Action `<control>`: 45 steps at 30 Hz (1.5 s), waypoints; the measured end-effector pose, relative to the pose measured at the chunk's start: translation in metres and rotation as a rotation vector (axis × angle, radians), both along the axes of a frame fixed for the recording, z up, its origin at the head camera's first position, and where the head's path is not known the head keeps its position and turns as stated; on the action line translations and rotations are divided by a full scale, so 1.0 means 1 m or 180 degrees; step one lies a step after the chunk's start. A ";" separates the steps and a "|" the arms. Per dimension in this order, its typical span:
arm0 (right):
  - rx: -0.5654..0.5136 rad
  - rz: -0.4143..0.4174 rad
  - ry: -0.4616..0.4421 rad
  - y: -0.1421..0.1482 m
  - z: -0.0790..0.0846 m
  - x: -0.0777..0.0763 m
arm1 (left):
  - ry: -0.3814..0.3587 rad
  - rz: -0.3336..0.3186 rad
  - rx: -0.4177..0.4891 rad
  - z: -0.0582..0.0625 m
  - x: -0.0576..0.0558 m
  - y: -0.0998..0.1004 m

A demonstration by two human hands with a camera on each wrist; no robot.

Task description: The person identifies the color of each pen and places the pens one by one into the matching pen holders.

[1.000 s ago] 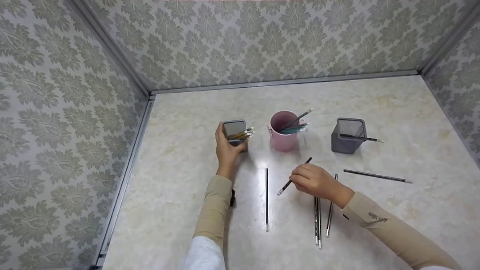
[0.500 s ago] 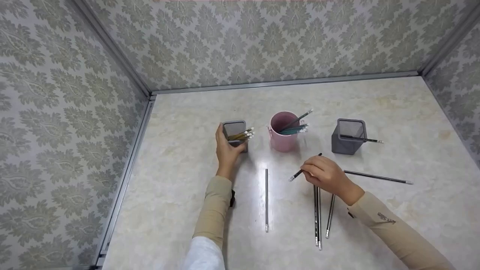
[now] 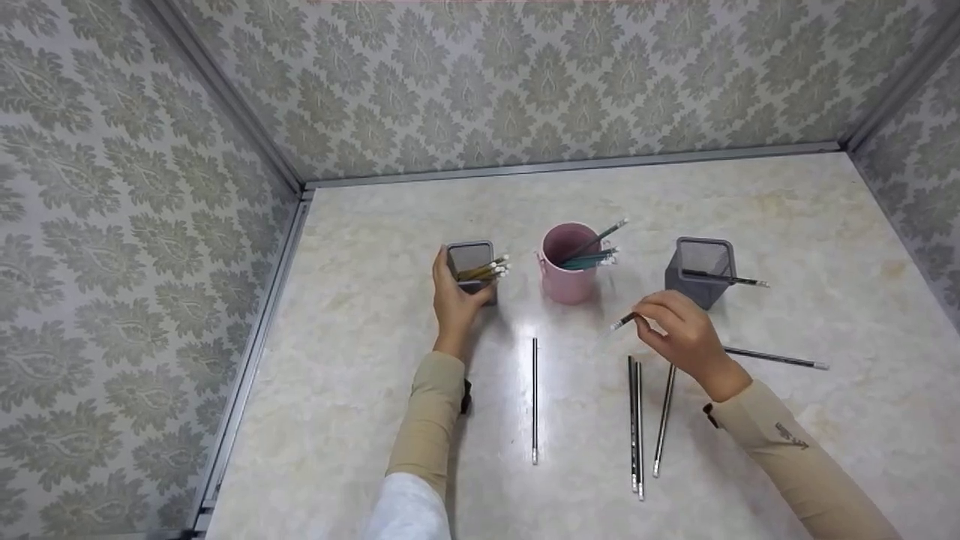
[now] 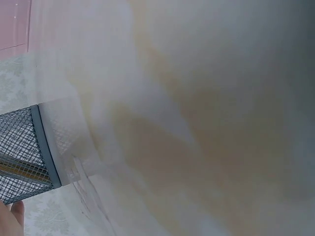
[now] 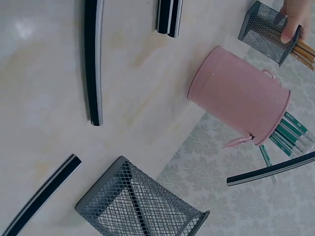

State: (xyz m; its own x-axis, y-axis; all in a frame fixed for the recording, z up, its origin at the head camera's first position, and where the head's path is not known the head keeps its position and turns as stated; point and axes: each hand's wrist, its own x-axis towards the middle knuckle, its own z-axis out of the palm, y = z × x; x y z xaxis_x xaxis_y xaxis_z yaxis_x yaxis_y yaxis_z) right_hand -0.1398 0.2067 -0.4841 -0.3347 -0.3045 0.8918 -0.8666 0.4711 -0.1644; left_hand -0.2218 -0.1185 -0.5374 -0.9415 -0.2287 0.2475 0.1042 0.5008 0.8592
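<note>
My left hand (image 3: 455, 307) holds the left dark mesh pencil holder (image 3: 470, 243), its thumb at the near side and its fingers along the left. Several yellowish pencils (image 3: 484, 268) with white ends lean inside it. Over the table at the right, my right hand (image 3: 684, 339) pinches a black pencil (image 3: 622, 322), whose eraser end points left toward me; its other end is hidden behind the hand. Just beyond that hand stands a second mesh holder (image 3: 709, 292), with one black pencil (image 3: 750, 282) leaning in it. The right wrist view shows the held pencil's dark shaft at the right.
Between the holders stands a pink bucket (image 3: 568, 289) with several green pencils (image 3: 589, 259). Black pencils lie on the table: one lone pencil (image 3: 535, 401) at centre, a close pair (image 3: 636, 427), a slanted pencil (image 3: 664, 424), and another pencil (image 3: 784, 359) at right. Patterned walls enclose the table.
My right hand has moved right and away from me with the black pencil, coming up to the right mesh holder. The left hand stays on its holder.
</note>
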 end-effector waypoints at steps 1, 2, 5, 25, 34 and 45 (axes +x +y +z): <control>-0.0021 -0.0039 0.0020 0.002 0.000 -0.001 | -0.0002 -0.0007 0.0004 0.000 0.000 0.000; -0.0034 -0.0085 0.0023 0.003 0.001 -0.001 | -0.0001 -0.0009 0.0001 0.000 0.000 0.000; -0.0087 -0.0186 0.0043 0.009 0.003 -0.004 | 0.0023 0.0001 0.0012 0.000 0.000 -0.001; -0.0956 -0.1106 -0.0115 0.048 0.020 -0.008 | 0.0017 -0.0038 0.0023 -0.001 -0.002 -0.001; -0.1013 -0.1413 -0.0303 0.061 0.008 -0.012 | -0.0036 0.0003 0.0037 -0.001 -0.001 0.000; -0.0919 -0.1503 -0.0597 0.060 -0.008 -0.020 | 0.0007 -0.0029 0.0007 -0.001 0.000 0.000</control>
